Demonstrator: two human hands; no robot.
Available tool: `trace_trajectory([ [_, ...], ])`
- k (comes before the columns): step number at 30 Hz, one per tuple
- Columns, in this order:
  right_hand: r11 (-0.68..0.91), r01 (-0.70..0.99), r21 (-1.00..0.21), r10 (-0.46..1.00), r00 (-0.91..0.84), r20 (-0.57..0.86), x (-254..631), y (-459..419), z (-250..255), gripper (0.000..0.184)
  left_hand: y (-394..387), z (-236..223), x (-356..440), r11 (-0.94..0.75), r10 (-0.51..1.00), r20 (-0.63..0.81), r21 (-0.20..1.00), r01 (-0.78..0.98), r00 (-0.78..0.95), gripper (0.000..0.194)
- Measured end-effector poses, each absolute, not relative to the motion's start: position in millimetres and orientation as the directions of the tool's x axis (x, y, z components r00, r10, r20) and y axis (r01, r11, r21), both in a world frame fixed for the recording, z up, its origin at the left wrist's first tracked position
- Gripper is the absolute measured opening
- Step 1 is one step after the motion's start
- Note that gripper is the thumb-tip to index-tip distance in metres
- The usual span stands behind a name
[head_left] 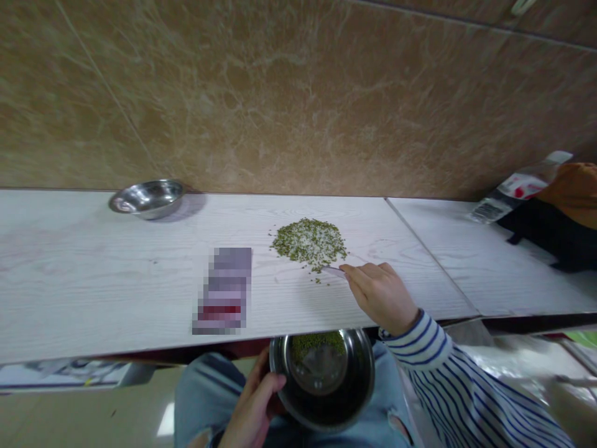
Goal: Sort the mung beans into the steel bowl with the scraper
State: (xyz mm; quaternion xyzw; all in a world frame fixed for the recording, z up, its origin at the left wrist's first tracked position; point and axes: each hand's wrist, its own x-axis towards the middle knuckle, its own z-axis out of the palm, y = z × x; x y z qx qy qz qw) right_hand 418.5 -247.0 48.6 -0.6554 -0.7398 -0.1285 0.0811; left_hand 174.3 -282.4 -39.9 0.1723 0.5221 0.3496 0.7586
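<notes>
A pile of green beans mixed with white grains [310, 241] lies on the white wood-grain table [93, 274]. My right hand [380, 294] rests on the table just right of the pile, fingers closed on a small pale flat tool [334, 270] whose tip touches the pile's near edge. My left hand [254, 404] grips the rim of a steel bowl [321, 379] held over my lap, below the table's front edge. Some green beans [317, 343] lie inside this bowl at its far side.
A second, empty steel bowl [147, 198] stands at the back left by the marbled wall. A blurred-out flat object [224, 289] lies left of the pile. A plastic packet [517, 190] and dark and orange cloth [559, 218] sit at far right.
</notes>
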Motion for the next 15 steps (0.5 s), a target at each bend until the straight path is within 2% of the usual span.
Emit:
trace_trajectory([
  [15, 0.145, 0.985, 0.088, 0.93, -0.166, 0.327, 417.5, -250.4, 51.5, 0.025, -280.4, -39.2, 171.8, 0.701, 0.707, -0.674, 0.628, -0.338, 0.214, 0.064],
])
